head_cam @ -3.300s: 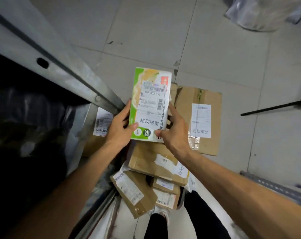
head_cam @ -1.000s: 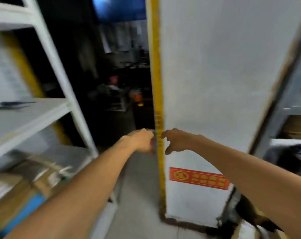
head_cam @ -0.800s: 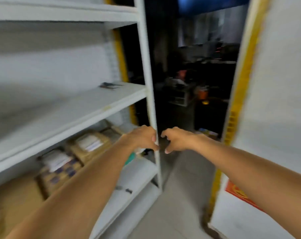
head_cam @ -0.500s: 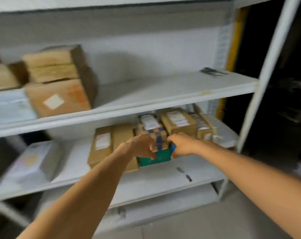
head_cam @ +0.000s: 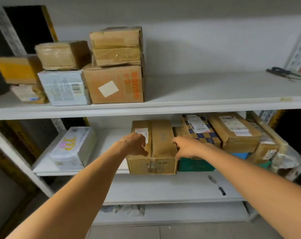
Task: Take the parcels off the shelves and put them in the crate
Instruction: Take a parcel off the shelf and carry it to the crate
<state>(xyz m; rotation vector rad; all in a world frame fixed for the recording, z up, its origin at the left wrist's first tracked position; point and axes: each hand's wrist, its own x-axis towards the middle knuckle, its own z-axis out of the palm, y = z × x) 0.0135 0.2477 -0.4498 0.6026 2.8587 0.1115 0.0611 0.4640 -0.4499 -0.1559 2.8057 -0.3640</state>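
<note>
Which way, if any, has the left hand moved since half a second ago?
Yes, leftward: the left hand was by the checkered parcel and is now over the brown carton.

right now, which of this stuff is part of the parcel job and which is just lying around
Job: brown box in the middle, checked parcel beside it, stacked boxes up top, white pack on the left.
Lying about: pen, tools top right, crumpled plastic lowest down.

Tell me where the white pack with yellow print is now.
Head view: the white pack lies at the left under the upper shelf, apart from the brown box on its right.
</note>
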